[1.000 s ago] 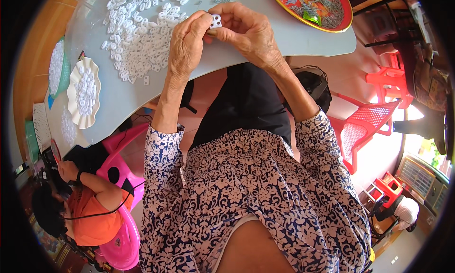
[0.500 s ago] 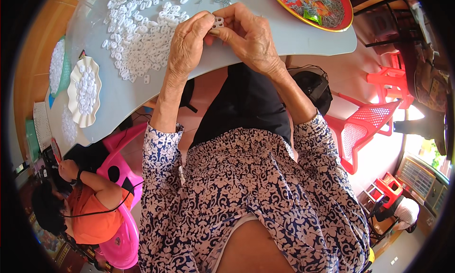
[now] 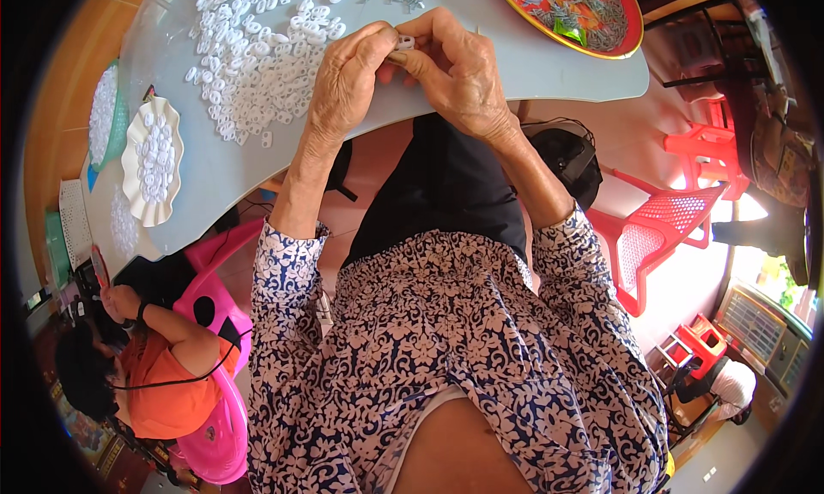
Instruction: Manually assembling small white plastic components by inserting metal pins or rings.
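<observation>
At upper centre I see left hand point(image 3: 343, 73) and right hand point(image 3: 459, 69) pinched together on a small white plastic piece point(image 3: 404, 42); I judge it light, stiff, slippery; grip its edges.

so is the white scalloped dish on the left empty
No, the white scalloped dish holds a heap of small white plastic pieces, like the loose ones spread across the table.
</observation>
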A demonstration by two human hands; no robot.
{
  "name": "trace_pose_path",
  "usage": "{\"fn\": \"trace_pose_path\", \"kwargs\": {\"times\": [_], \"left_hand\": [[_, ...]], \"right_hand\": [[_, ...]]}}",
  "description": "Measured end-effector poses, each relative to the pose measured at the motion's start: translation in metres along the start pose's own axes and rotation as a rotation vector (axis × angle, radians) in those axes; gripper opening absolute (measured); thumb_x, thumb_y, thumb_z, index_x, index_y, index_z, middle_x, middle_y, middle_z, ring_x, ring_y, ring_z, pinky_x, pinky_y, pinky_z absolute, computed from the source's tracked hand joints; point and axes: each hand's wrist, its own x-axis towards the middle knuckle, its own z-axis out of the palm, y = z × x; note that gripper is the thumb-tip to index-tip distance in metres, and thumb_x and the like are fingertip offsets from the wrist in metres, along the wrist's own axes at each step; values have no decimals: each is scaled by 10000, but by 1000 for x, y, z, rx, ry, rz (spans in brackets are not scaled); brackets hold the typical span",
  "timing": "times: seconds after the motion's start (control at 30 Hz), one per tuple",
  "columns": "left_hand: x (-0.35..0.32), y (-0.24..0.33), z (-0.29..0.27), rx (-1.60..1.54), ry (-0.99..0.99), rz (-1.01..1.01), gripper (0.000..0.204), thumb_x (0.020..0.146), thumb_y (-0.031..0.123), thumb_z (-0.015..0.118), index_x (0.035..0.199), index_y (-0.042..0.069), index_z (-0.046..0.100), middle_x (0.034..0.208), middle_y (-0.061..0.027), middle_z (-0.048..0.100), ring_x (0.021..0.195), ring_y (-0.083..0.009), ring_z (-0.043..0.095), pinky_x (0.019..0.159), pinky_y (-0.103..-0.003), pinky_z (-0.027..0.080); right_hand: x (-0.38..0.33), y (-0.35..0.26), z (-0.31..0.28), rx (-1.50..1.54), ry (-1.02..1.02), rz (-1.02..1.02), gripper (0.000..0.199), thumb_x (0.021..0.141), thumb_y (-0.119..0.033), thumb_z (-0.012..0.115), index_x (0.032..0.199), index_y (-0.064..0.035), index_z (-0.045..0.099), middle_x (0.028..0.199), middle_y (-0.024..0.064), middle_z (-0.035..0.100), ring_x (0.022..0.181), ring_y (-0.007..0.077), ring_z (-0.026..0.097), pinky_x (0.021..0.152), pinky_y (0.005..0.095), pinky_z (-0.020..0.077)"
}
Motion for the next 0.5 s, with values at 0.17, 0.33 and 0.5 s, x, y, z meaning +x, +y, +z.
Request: {"fn": "trace_pose_path", "kwargs": {"times": [0.17,0.33,0.5], "left_hand": [[1,-2,-1,8,-20,13,356,902,337,395,761,30,506,602,-40,421,586,-122,400,557,-287,350],[1,-4,-1,31,-35,19,361,905,338,383,754,31,498,602,-39,419,582,-126,397,556,-290,351],[1,-8,-2,28,-34,20,367,906,343,380,745,34,496,600,-42,420,589,-129,401,562,-298,355]], "right_hand": [[-1,0,0,6,-1,13,116,822,-11,629,881,21,534,704,95,669,650,152,659,568,252,494],[-2,-1,-1,-19,15,-41,109,813,-8,642,857,15,545,701,94,670,646,152,662,562,249,498],[-2,0,0,-31,3,-33,114,817,-25,645,853,14,544,702,93,672,625,141,654,553,244,495]]}}
